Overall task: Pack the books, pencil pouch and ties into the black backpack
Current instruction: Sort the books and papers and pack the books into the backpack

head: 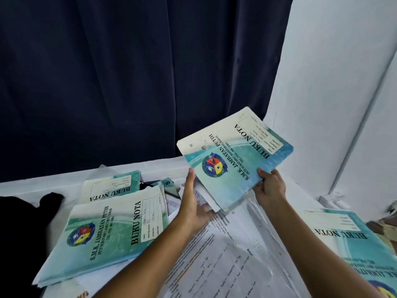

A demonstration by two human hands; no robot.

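Hanging behind everything, a dark navy curtain [129, 78], with a white wall [335, 82] to its right. Below them, a white counter [53, 186] covered with books and sheets. At the left edge, a black fabric mass [19, 237], possibly the black backpack; cannot tell whether it is open or what it contains, and no book visibly inside it.

Lying on the counter at left, a large teal-and-white soft-cover notebook printed "BUKU NOTA" [103, 237], resting on further sheets. Just behind it, a second teal notebook with the same title [109, 188], partly covered by the first. At the lower right, blurred, a third teal "BUKU NOTA" notebook [352, 250], cut off by the frame edge. Between these, loose white sheets with printed and handwritten lines [225, 254], overlapping one another.

Held up above the sheets, tilted, a fourth teal notebook with a school crest [234, 155]. Right hand [270, 186] gripping its lower right edge, thumb on the cover and fingers curled beneath. Left hand [191, 203] with straight fingers, fingertips touching the notebook's lower left edge, palm flat, nothing clasped.
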